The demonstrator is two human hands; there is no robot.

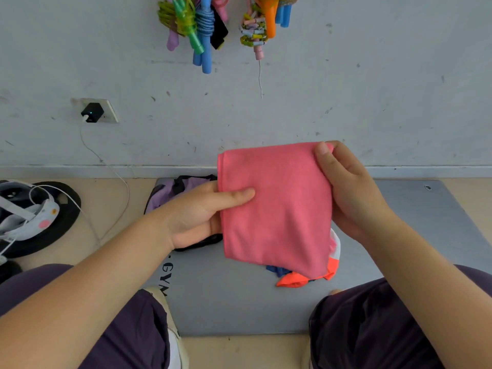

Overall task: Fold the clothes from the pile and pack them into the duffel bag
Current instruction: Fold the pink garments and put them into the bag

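Pink garment (277,209) hides duffel bag (170,190) — mostly.

gym, hanging jump ropes (202,27), mat (239,302)

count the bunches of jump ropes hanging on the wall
2. The left bunch hangs at top centre, above the purple duffel bag; the right bunch hangs beside it, above the pink garment. Both run past the top edge, so more may hang unseen.
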